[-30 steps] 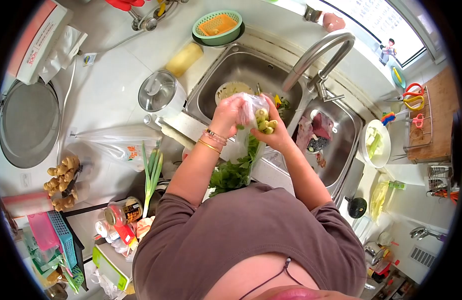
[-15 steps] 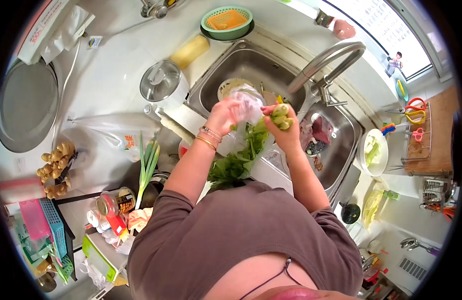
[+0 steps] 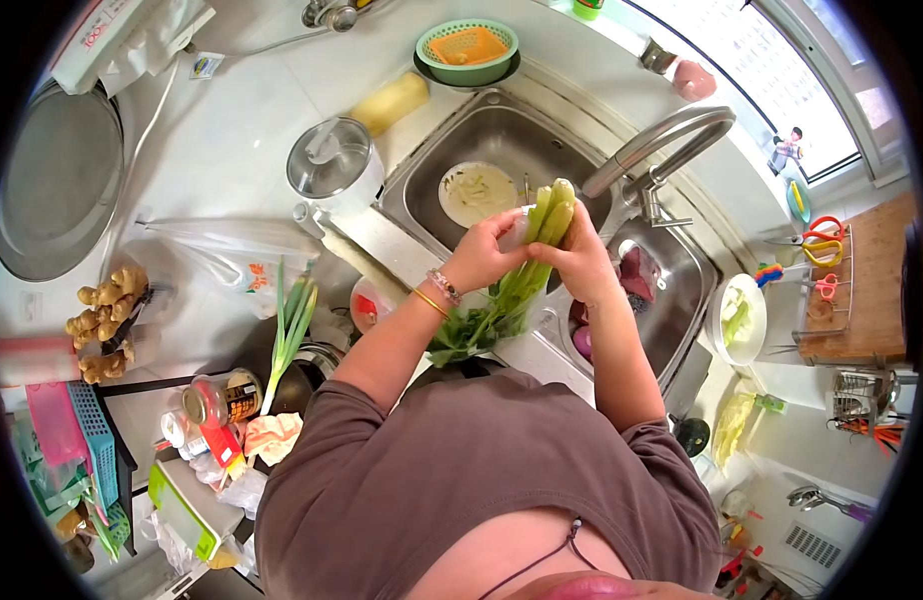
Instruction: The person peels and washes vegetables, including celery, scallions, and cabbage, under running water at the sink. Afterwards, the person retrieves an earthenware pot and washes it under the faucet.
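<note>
Right hand (image 3: 579, 255) gripping celery (image 3: 520, 285), stalk ends (image 3: 555, 200) pointing over the sink (image 3: 527, 135), leaves (image 3: 462, 335) hanging on its near side. Left hand (image 3: 487, 255) pinching the stalks' side; anything else inside it, cannot tell. Risk: slackening grip could be sending stalks into the sink's bowl (image 3: 445, 198). Versus half a second ago: stalk ends standing longer, bunched plastic no longer plainly showing.

Right hand (image 3: 582, 255) around celery stalks (image 3: 552, 208), left hand (image 3: 487, 250) against them, bowl (image 3: 479, 193) in sink (image 3: 502, 128)
</note>
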{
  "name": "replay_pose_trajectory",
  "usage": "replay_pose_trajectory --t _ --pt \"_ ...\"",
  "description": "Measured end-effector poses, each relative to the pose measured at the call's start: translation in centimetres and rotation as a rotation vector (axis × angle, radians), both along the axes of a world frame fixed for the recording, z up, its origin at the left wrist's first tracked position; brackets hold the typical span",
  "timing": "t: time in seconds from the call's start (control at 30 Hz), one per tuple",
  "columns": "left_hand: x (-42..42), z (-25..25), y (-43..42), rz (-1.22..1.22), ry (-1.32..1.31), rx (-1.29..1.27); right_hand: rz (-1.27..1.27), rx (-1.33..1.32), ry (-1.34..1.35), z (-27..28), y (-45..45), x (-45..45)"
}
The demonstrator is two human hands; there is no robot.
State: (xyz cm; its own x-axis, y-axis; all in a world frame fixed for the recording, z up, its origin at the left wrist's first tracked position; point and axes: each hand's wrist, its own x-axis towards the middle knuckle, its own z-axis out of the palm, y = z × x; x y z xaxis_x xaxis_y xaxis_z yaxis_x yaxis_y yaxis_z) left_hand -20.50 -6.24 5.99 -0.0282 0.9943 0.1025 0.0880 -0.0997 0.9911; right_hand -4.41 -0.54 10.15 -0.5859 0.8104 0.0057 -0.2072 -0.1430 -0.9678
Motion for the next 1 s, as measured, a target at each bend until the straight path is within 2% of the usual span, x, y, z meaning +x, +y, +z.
replay_pose_trajectory --t 0.1,0.27,0.37,0.47,0.57,0.67,0.8,0.87,1.0 --pt "-0.1 -0.8 0.0 -0.030 -0.096 0.009 0.065 -0.109 0.063 -0.9 0.6 0.9" --pt "0.2 -2.2 0.0 -0.159 -0.410 -0.076 -0.039 -0.004 -0.032 -0.8 0.0 0.8" --pt "0.3 -1.7 -0.4 -0.198 -0.109 0.031 -0.052 0.012 -0.045 -0.7 0.0 0.7" --pt "0.5 -1.9 -0.2 -0.122 -0.060 -0.102 -0.038 0.022 -0.078 -1.0 0.1 0.9" --pt "1.0 -0.9 -0.4 -0.123 -0.420 -0.073 -0.041 -0.016 -0.025 -1.4 0.2 1.2" --pt "0.4 -1.4 -0.2 -0.056 -0.382 -0.124 -0.029 -0.098 0.094 -1.7 0.4 1.6" --pt "0.0 -1.9 0.0 0.010 -0.052 -0.078 -0.028 -0.152 0.176 -1.5 0.4 2.1" --pt "0.2 -0.3 -0.3 0.047 0.134 -0.059 -0.010 -0.080 0.203 -0.4 0.0 2.0" --pt "0.3 -0.6 0.0 0.111 0.273 0.080 0.086 0.170 0.224 2.1 -0.1 1.8"
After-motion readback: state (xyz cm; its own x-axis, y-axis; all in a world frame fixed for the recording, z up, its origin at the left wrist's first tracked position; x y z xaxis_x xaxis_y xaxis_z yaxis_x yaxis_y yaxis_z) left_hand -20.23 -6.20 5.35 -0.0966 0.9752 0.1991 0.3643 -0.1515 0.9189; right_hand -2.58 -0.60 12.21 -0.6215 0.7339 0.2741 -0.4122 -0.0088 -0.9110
